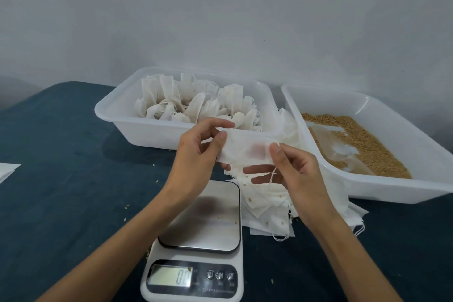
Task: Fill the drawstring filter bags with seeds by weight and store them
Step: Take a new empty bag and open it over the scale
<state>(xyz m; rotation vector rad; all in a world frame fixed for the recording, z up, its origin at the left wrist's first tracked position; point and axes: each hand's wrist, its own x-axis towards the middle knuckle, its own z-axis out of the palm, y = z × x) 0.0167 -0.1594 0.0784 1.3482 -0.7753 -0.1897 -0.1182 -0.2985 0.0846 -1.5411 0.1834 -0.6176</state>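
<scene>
Both hands pinch one empty filter bag (245, 149) above the scale (198, 240): left hand (196, 152) at its left end, right hand (291, 169) at its right. Far left tray (117, 110) holds filled bags (196, 103); right tray (392, 186) holds seeds (362, 144)

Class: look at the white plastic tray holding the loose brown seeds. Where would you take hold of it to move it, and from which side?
Grip the white plastic seed tray by its flared rim, one hand on each long side, coming down from above. The rim rolls outward all round, which gives fingers a lip to hook under, while the smooth walls slope inward. The seeds lie loose and unevenly spread, so a level two-sided lift probably spills least.
</scene>
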